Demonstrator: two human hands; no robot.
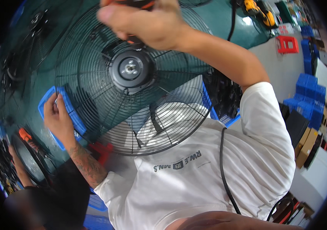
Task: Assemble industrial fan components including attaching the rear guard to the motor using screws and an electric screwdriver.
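A large round black wire fan guard lies in front of me, a dark round motor at its centre. My right hand is wrapped round an orange-and-black power driver above the far side of the motor; it is partly cut off by the upper edge. At the left of the guard, my left hand is over a blue plastic bin. Its fingers are drawn together in a pinch, and whatever they hold is too small to make out. Part of the bin is behind the hand and guard.
Beside me at lower left is a person in black, near another orange-and-black power tool. More fan parts lie on the green surface. A yellow power tool, red stool and blue crates stand to the right.
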